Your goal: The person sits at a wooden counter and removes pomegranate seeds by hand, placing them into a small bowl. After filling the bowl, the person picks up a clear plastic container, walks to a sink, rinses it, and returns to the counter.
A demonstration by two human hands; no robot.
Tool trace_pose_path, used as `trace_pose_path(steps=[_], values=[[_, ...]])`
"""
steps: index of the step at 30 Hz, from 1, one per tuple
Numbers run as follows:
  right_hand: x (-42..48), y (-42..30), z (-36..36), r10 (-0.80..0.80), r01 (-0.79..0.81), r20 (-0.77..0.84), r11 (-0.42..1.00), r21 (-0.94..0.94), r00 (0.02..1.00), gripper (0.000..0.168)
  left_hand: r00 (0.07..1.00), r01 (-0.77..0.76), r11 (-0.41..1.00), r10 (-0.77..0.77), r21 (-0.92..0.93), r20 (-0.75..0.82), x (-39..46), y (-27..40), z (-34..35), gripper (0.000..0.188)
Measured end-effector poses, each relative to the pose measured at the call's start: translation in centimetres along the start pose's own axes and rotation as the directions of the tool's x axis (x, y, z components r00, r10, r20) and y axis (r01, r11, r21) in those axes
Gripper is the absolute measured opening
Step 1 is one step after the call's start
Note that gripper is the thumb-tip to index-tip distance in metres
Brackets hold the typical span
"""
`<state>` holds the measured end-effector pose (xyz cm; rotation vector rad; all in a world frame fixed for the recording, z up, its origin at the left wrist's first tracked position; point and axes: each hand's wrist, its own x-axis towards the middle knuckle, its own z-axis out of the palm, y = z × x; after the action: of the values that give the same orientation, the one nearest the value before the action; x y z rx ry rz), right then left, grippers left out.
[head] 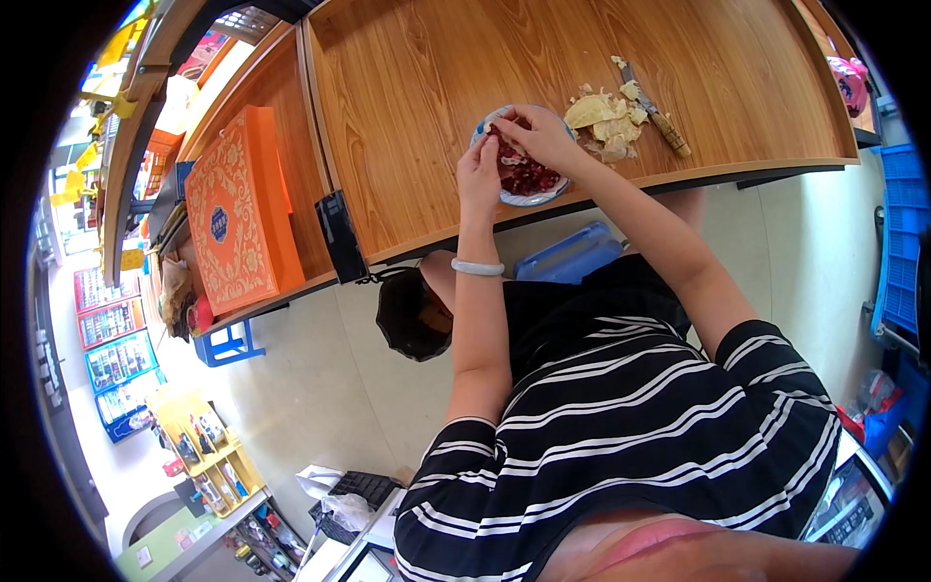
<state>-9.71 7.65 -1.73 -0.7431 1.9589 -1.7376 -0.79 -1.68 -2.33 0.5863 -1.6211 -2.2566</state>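
My left hand (478, 173) and my right hand (544, 138) meet over a white bowl with a blue rim (558, 195). Between my fingers is a piece of pomegranate (509, 149), partly covered by both hands. Loose dark red pomegranate seeds (534, 178) lie in the bowl below. To the right of the bowl, pale yellow pomegranate peel and membrane (611, 120) form a small heap on the wooden table. Beside that heap rests a knife (665, 129), its patterned handle towards the table's near edge and bits of peel by its blade.
The wooden table (407, 94) has a raised rim. A black phone-like slab (340, 236) lies at its left corner, beside an orange patterned box (236, 214). Under the table are a dark waste bin (411, 320) and a blue plastic object (567, 254). Blue crates (902, 240) stand right.
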Motion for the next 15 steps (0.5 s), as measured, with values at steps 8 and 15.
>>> trace_pose_path(steps=[8,15], values=[[-0.64,0.18,0.21,-0.062,0.062,0.017,0.998,0.003,0.998,0.023,0.998,-0.041,0.999,0.041,-0.004,-0.042,-0.13,0.44,0.15,0.025],[-0.34,0.82,-0.14,-0.071,0.073,0.046,0.996,-0.053,0.996,0.021,0.998,-0.031,0.999,0.031,0.009,-0.046,-0.13,0.36,-0.1,0.024]])
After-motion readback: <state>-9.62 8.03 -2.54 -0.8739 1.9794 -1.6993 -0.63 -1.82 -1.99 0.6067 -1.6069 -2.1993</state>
